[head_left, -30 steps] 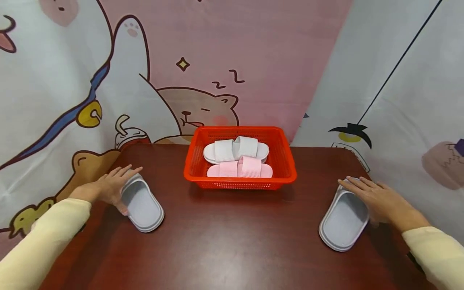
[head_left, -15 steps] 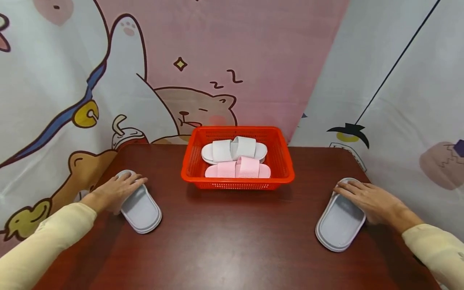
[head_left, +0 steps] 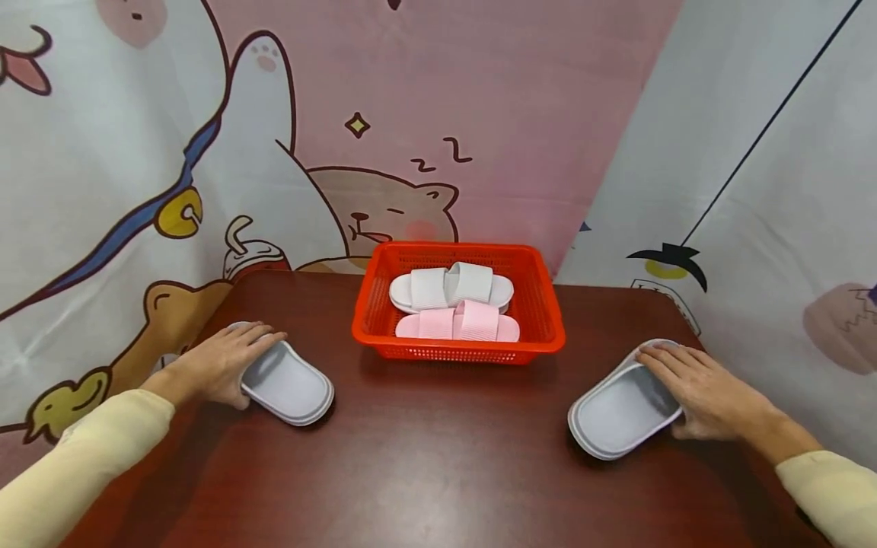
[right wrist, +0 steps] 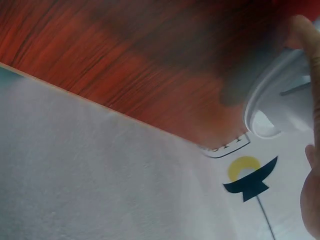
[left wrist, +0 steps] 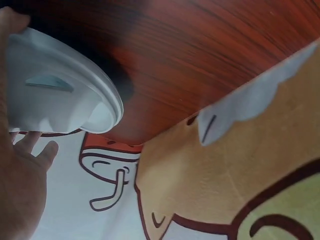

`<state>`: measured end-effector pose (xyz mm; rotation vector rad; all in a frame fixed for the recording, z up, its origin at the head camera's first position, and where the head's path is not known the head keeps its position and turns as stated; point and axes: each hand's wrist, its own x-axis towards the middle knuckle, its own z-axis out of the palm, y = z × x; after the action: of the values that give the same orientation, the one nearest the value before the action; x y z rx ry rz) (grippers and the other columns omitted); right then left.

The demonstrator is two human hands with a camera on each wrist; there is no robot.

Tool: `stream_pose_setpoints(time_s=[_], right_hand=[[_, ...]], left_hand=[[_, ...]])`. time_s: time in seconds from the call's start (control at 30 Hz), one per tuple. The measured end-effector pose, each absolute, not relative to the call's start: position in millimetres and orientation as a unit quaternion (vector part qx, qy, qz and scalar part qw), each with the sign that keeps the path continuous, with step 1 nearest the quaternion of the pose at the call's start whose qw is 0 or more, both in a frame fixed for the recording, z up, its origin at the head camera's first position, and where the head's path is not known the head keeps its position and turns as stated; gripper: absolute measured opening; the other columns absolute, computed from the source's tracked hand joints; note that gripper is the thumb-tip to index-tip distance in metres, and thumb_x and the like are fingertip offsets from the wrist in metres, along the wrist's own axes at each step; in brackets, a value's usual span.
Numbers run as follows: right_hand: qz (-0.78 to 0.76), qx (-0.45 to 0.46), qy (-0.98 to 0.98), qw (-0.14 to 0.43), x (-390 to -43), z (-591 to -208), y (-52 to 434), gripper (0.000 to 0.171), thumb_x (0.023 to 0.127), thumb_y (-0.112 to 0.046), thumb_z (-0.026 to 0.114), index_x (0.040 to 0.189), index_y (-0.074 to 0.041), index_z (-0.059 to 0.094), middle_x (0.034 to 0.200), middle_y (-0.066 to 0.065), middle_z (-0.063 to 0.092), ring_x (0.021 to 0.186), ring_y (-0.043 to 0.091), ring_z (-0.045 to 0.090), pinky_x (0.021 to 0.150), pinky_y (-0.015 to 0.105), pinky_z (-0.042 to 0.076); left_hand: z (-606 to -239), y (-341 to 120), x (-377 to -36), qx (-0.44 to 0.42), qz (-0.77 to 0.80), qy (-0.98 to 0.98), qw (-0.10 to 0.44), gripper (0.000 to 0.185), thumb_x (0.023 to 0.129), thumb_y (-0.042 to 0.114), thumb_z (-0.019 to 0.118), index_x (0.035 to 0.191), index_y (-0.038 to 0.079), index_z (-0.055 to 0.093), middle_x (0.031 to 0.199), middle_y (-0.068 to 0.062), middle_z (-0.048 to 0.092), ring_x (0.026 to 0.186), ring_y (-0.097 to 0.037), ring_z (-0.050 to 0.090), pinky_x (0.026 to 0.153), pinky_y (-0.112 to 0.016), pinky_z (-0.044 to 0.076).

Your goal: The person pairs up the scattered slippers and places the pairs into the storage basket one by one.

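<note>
At the left of the head view, my left hand grips a light grey slipper over its strap, fingers on top and thumb at the near side. My right hand holds a matching grey slipper the same way at the right. The open heel ends of both point inward and toward me, and the hands cover most of the straps. In the left wrist view, the grey slipper shows its side above a dark shadow. The right wrist view shows the other slipper partly cut off by the frame edge.
A red plastic basket stands at the table's back middle. Inside lie white slippers behind pink slippers. The brown table meets a cartoon-printed cloth at the back and sides.
Both hands have closed around the grey slippers. The slippers have turned, their heel ends swinging inward toward the table's middle. The basket stays in place; the head view has shifted slightly.
</note>
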<state>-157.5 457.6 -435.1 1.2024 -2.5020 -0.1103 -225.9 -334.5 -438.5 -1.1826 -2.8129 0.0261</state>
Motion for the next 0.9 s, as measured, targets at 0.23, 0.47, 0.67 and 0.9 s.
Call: stream_pose_setpoints(time_s=[0.23,0.47,0.67,0.9], right_hand=[[-0.008,0.411,-0.89,0.199,-144,-431,436,0.131,0.036,-0.032,0.091,0.149,0.009,0.037,0.137,0.023,0.05,0.122,0.038,0.048,0.12,0.034,0.007],[0.027,0.414,-0.883,0.221,-143,-428,422,0.133,0.034,-0.031,0.09,0.146,0.016,0.035,0.138,0.028,0.048,0.124,0.038,0.046,0.12,0.035,0.014],[0.069,0.409,-0.884,0.216,-143,-427,412,0.128,0.033,-0.029,0.094,0.14,0.017,0.041,0.136,0.026,0.05,0.122,0.041,0.046,0.118,0.028,0.013],[0.055,0.384,-0.892,0.234,-131,-427,401,0.119,0.038,-0.039,0.09,0.139,0.008,0.049,0.136,0.017,0.054,0.121,0.042,0.048,0.1,0.045,0.026]], left_hand=[[-435,-321,-218,-0.353,-0.009,-0.933,0.064,0.115,0.049,0.046,0.093,0.14,0.001,0.04,0.134,-0.02,0.053,0.126,-0.041,0.047,0.1,-0.062,0.04],[-434,-318,-209,-0.332,-0.035,-0.94,0.075,0.115,0.049,0.047,0.093,0.141,0.004,0.041,0.131,-0.017,0.054,0.122,-0.039,0.046,0.092,-0.061,0.041],[-438,-315,-200,-0.337,-0.063,-0.935,0.088,0.112,0.049,0.043,0.093,0.141,0.006,0.042,0.129,-0.016,0.052,0.122,-0.04,0.047,0.095,-0.071,0.039],[-440,-304,-196,-0.344,-0.085,-0.928,0.115,0.113,0.045,0.045,0.093,0.139,0.006,0.044,0.129,-0.012,0.054,0.122,-0.038,0.048,0.097,-0.077,0.032]])
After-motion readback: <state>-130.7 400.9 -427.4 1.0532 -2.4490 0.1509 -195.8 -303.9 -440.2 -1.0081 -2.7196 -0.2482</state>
